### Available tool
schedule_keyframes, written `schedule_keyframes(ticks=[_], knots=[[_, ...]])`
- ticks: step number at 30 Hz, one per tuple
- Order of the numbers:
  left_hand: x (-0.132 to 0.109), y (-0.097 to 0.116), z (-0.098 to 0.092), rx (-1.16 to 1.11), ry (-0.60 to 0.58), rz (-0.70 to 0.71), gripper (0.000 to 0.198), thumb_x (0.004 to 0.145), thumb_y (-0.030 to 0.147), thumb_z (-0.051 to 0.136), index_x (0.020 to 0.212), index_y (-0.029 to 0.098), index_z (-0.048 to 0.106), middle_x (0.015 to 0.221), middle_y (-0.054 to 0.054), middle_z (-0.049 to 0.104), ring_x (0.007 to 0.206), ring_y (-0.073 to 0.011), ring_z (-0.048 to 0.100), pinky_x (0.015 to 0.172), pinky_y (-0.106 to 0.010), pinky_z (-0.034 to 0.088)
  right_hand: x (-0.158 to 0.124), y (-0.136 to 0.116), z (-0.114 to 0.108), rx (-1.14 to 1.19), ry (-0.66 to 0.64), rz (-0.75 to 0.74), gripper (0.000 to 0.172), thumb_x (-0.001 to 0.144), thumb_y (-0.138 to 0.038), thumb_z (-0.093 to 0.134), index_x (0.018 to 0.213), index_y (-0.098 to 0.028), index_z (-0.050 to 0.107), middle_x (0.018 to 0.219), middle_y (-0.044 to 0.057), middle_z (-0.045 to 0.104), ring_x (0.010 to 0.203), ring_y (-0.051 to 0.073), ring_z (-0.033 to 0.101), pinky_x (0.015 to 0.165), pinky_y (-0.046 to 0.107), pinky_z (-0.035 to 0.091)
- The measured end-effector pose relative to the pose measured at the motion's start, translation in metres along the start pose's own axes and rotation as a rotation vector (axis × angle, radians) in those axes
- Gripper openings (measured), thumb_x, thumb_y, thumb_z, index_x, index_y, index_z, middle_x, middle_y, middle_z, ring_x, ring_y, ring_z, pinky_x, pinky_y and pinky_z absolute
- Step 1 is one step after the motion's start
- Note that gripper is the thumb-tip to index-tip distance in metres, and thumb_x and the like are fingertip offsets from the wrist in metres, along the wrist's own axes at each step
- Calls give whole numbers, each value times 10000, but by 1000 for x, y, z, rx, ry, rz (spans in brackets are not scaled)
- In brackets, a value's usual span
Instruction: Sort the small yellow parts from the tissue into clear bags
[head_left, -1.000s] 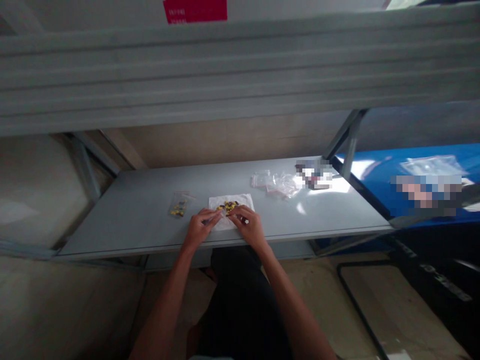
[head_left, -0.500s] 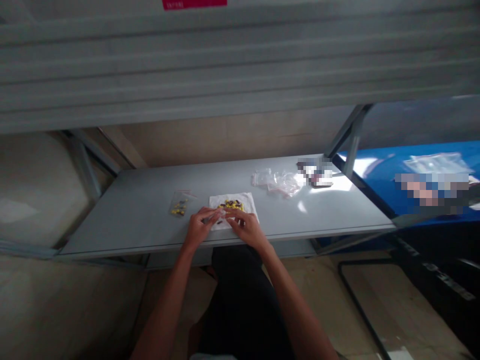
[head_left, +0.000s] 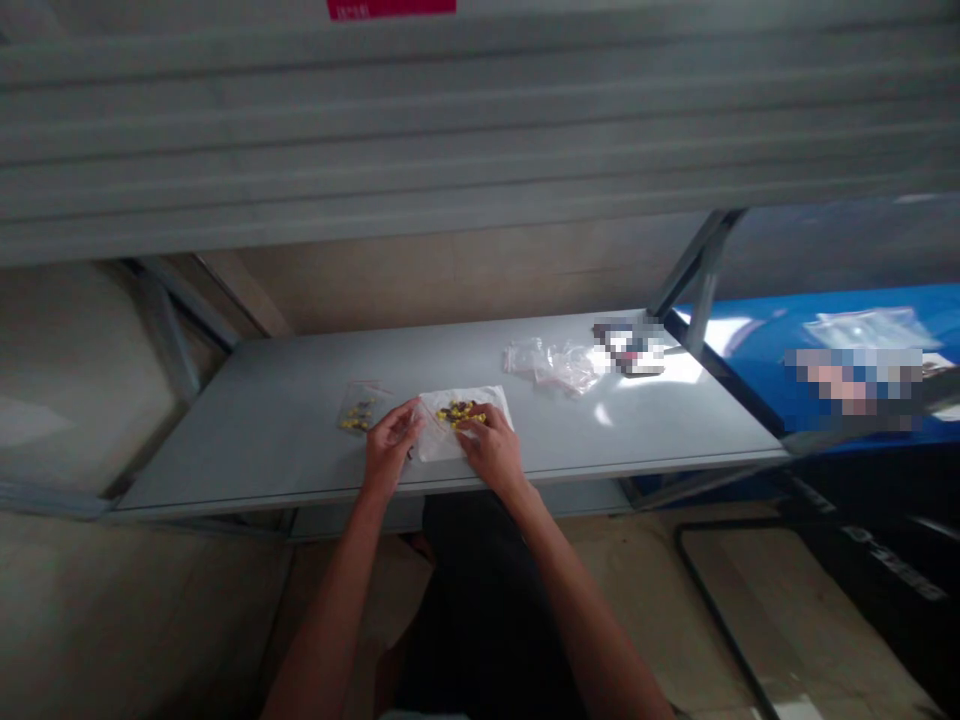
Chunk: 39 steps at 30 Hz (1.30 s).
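Since the earlier frame, the left hand (head_left: 390,450) has drawn back to the left edge of the tissue, its grip half open with nothing visible in it. On the grey metal table (head_left: 255,450), the right hand (head_left: 491,452) rests on the tissue (head_left: 440,445), its fingertips (head_left: 466,425) among the pills (head_left: 459,412); whether its grip holds one, I cannot tell. Clear bags (head_left: 555,367) lie to the right, and a small bag (head_left: 358,410) of yellow and dark pills lies just left of the left hand.
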<state>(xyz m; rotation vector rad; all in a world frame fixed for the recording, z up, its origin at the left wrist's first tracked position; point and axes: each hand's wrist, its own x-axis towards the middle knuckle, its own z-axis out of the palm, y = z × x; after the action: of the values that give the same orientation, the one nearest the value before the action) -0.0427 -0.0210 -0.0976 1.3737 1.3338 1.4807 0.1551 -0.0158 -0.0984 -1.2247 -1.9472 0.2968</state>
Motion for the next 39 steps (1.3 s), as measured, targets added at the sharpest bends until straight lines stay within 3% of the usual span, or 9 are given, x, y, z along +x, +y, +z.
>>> schedule_keyframes(ticks=[6,11,16,19,21,25,28,32,39], knots=[[0,3,1,80,-94,-9,500,756,445,792,1189,203,730,1100,-79,752,1007,-213,696,937,-337,540,3,-1,-7,169,24,29,123,929,-201,626,974,-240,734,1110,92,630,1073,234,598,935,376,515],[-1,13,2,177,-185,41,422,764,429,796,1126,215,765,1133,-84,749,1038,-240,686,967,-370,519,5,-3,-15,448,43,41,125,943,-309,638,964,-231,732,1057,72,636,980,194,623,784,302,530],[-1,19,3,155,-237,57,377,782,398,786,1108,209,773,1122,-90,752,1064,-247,685,1001,-375,497,6,-5,-16,509,-32,-71,152,953,-336,637,949,-246,759,1029,67,640,1020,199,623,930,356,515],[-1,17,3,127,-251,35,370,782,404,786,1096,209,777,1129,-92,754,1086,-256,682,1013,-385,491,6,-4,-16,498,-92,-121,183,975,-328,604,1004,-262,772,1057,72,639,1043,204,618,936,364,517],[-1,14,3,86,-211,-3,375,774,413,793,1085,204,781,1139,-96,755,1103,-263,678,1027,-390,482,5,-3,-16,490,-72,-123,226,1001,-305,553,1102,-270,752,1079,74,635,1056,202,613,939,368,518],[0,6,4,-119,7,-78,453,738,421,823,1124,192,758,1118,-98,757,1059,-235,688,960,-336,511,4,-4,-11,299,19,-84,300,1008,-229,493,1218,-259,705,1115,92,621,1083,221,575,969,401,501],[0,5,4,-251,102,-113,552,715,408,844,1210,203,713,1007,-66,758,930,-179,700,833,-261,530,5,-10,-8,49,-64,-133,323,961,-185,542,1234,-250,702,1168,119,594,1124,264,518,984,445,485],[1,6,4,-294,145,-125,540,683,393,867,1168,196,730,1007,-59,751,911,-151,692,811,-226,519,6,-19,-7,-103,-159,-186,293,926,-173,591,1181,-230,724,1208,134,560,1140,286,474,990,474,474],[1,2,5,-184,100,-115,497,712,430,837,1138,193,740,1103,-78,752,1003,-195,694,887,-287,537,6,-16,-6,-77,-145,-194,147,929,-165,596,1010,-190,717,1165,133,586,1116,286,481,986,471,477]])
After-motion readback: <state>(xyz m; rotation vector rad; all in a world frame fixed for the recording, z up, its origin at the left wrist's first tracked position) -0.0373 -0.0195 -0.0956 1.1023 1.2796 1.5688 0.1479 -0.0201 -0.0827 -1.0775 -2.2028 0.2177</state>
